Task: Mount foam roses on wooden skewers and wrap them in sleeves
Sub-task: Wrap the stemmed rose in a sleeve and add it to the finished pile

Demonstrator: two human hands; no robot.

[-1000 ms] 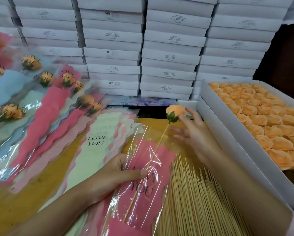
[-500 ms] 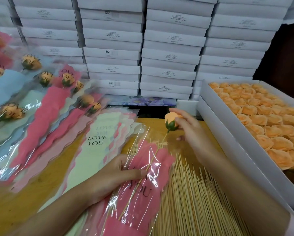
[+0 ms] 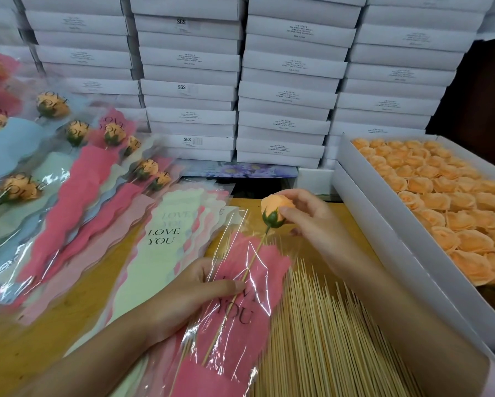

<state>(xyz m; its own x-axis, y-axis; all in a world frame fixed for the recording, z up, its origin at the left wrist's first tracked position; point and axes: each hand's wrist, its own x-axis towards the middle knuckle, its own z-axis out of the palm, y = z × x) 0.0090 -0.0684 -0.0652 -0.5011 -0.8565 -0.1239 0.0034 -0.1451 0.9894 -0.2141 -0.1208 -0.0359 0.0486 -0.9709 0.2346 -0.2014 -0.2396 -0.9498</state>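
An orange foam rose (image 3: 272, 207) with a green base sits on a wooden skewer (image 3: 242, 279) whose lower length runs inside a pink and clear sleeve (image 3: 237, 305) printed "LOVE YOU". My right hand (image 3: 309, 216) pinches the rose head between thumb and fingers, above the sleeve's mouth. My left hand (image 3: 189, 293) grips the sleeve at its left edge, thumb pressed on the plastic over the skewer. A heap of loose skewers (image 3: 320, 339) lies under and to the right of the sleeve.
A white box (image 3: 383, 224) full of orange foam roses (image 3: 446, 196) stands at the right. Empty sleeves (image 3: 166, 242) lie fanned left of my hands. Wrapped roses (image 3: 68, 179) are piled at the far left. Stacked white boxes (image 3: 240, 81) wall off the back.
My right hand closed on the rose head and pushed it down and left, sliding the skewer deeper into the sleeve. My left hand kept its hold on the sleeve.
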